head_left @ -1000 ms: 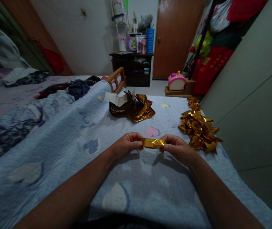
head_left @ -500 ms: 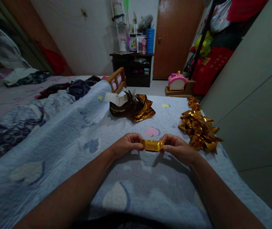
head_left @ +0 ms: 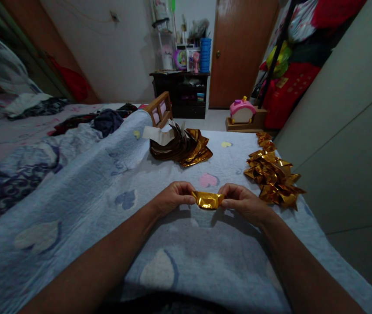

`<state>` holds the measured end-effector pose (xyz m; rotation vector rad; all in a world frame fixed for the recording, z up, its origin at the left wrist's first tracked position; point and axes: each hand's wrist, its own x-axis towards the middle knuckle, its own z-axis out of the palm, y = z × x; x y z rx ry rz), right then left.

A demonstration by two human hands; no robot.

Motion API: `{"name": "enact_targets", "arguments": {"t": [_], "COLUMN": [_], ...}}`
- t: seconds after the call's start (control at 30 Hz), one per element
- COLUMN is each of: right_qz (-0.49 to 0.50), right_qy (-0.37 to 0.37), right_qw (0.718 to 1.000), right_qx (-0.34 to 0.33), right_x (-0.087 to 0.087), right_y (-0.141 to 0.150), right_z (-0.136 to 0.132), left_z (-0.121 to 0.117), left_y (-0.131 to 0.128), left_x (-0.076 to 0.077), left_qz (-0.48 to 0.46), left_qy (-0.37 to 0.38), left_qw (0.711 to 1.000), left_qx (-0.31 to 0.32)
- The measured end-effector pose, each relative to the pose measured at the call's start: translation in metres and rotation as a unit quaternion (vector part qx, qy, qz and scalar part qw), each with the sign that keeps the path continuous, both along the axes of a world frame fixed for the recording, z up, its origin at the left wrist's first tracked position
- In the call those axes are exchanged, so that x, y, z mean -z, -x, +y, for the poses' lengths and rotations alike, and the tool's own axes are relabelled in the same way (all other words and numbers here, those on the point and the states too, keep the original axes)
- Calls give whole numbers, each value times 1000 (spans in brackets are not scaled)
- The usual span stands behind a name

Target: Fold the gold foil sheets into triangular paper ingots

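Observation:
A small folded piece of gold foil paper [head_left: 208, 200], boat-shaped with pointed ends, is held between my two hands above the bed. My left hand [head_left: 177, 194] pinches its left end between thumb and fingers. At the other end, my right hand [head_left: 241, 200] grips the right tip the same way. Beyond my left hand lies a fanned stack of foil sheets [head_left: 176, 146], brown and gold with some white paper on top. To the right of my right hand is a heap of folded gold foil pieces [head_left: 272, 174] with pointed corners.
A pale blue quilt [head_left: 101, 231] with heart patterns covers the surface under my hands. Rumpled clothes [head_left: 107, 121] lie to the left. A wooden bed rail [head_left: 160, 109] stands behind the stack. A pale cabinet side [head_left: 346, 144] rises at the right.
The foil piece has changed from a flatter rectangular strip to a boat shape, its middle bulging downward and its ends drawn upward. Both hands keep their hold almost in place.

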<state>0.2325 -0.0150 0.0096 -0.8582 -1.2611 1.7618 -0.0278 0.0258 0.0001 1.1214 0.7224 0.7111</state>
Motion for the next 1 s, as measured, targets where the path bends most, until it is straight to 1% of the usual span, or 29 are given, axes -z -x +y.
{"name": "enact_targets", "arguments": {"t": [0.27, 0.5, 0.67, 0.87, 1.0], "right_qz": [-10, -18, -23, -25, -33], "right_qy": [-2, -3, -7, -12, -19], "right_qw": [1000, 1000, 999, 999, 999], "right_qx": [3, 14, 26, 19, 27], "right_x": [3, 1, 0, 2, 4], "right_y": [-1, -5, -3, -3, -4], "right_z": [2, 2, 2, 2, 3], "left_z": [0, -1, -1, -1, -1], "left_y": [-1, 0, -1, -2, -2], "left_x": [1, -3, -2, -1, -1], "left_qz": [4, 1, 27, 23, 25], "left_qy": [-12, 3, -27, -36, -47], "left_qw": [1000, 1000, 999, 998, 998], "left_qx": [-16, -15, -32, -36, -39]}}
